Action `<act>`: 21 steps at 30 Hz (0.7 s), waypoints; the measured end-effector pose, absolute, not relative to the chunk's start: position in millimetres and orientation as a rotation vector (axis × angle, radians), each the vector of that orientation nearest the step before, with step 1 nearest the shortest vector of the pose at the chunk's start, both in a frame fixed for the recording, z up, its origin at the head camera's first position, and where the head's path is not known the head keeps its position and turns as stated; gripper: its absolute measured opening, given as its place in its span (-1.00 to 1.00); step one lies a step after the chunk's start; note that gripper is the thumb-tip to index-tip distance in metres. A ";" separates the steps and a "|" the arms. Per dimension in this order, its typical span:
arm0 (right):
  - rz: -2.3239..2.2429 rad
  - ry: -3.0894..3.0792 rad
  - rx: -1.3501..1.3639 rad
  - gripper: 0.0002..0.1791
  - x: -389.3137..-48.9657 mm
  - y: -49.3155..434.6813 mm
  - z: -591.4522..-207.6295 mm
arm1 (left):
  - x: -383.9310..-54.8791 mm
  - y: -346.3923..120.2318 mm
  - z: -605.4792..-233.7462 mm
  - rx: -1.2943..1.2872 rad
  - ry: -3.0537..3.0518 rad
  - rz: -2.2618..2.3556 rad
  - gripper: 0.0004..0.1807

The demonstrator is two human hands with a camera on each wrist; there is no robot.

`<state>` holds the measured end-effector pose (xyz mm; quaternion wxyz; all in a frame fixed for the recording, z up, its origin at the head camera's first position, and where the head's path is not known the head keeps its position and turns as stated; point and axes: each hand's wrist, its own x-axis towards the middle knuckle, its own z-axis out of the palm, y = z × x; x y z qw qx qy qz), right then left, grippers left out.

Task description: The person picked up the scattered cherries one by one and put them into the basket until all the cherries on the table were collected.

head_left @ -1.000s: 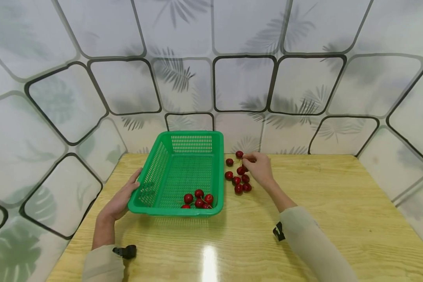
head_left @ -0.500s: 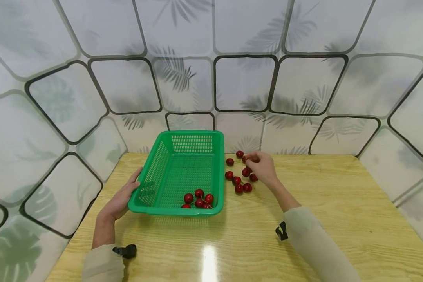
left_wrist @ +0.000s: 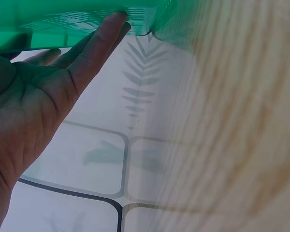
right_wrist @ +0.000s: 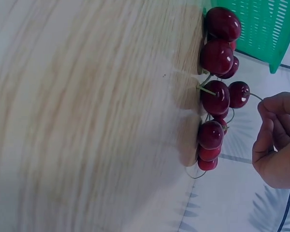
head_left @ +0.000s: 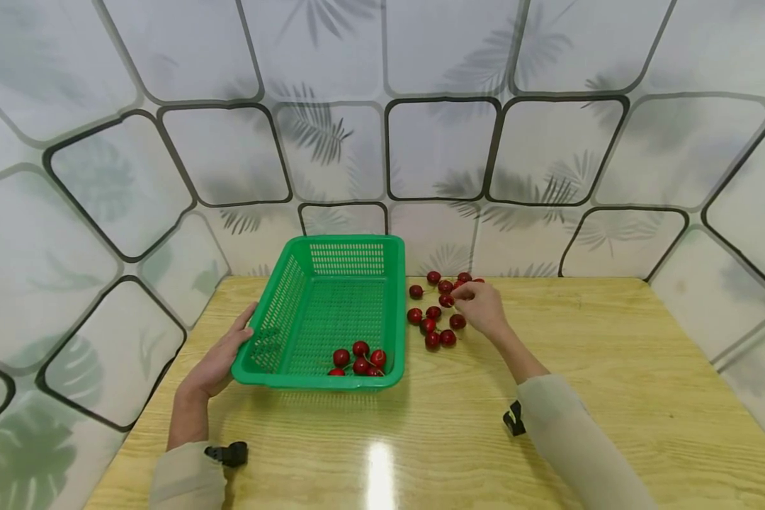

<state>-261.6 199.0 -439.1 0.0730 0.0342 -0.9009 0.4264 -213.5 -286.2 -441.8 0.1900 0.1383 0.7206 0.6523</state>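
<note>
In the head view, a green plastic basket (head_left: 319, 382) stands on the left half of the table, with several cherries (head_left: 360, 365) in its near right corner. My left hand (head_left: 219, 358) rests against the basket's left side; the left wrist view shows its fingers (left_wrist: 94, 53) extended along the green wall. My right hand (head_left: 481, 308) is over a loose group of cherries right of the basket. Thumb and forefinger pinch the thin stem of one cherry (right_wrist: 239, 94), which hangs beside the others. More dark red cherries (right_wrist: 216, 57) with green stems lie close by.
The light wooden table (head_left: 612, 375) meets a patterned backdrop (head_left: 443, 149) right behind the cherries. Several cherries (head_left: 430, 326) lie close along the basket's right wall. A black strap piece (head_left: 513, 418) sticks out at the right wrist.
My right hand has shifted slightly right and toward me, and the cherries near it have spread out, with more of them showing. The left hand and basket have stayed put.
</note>
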 end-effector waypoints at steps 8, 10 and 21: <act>1.286 -2.619 0.071 -0.82 -263.2 199.4 -428.8 | -214.1 -285.3 -440.6 0.402 2.005 1.855 -0.28; 1.277 -2.597 0.091 -0.83 -262.4 197.1 -424.4 | -213.9 -285.3 -440.3 0.401 2.009 1.850 -0.28; 1.308 -2.387 0.255 -0.84 -248.1 164.1 -398.4 | -213.0 -286.3 -441.8 0.401 2.030 1.832 -0.28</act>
